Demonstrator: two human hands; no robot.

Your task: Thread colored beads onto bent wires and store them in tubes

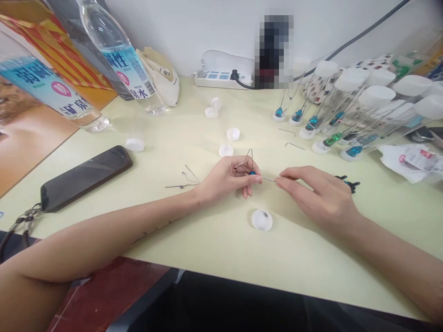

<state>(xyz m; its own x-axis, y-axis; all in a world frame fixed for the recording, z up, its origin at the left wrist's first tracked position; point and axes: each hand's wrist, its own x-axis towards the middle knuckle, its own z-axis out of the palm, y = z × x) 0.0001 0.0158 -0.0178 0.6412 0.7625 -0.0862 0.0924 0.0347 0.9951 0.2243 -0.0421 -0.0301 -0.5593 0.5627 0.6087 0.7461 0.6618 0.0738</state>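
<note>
My left hand point(238, 177) is closed, pinching a small blue metal piece point(253, 174) with bent thin wires point(250, 157) rising from it. From that piece a thin metal rod point(269, 179) runs across to my right hand point(314, 191), whose thumb and forefinger are closed on its other end. Below the hands lies a white round cap point(262, 220) with a tiny dark part in it. Left of my left wrist are several loose thin wire pieces point(187, 180). A black object point(349, 184) shows partly behind my right hand.
Clear tubes with white caps point(376, 96) stand at the right, several holding blue or green wire pieces. Two L-shaped hex keys point(295, 146) lie nearby. A phone point(86, 177), water bottles point(126, 64) and loose white caps point(226, 150) are on the left and middle. A power strip point(223, 78) sits against the wall.
</note>
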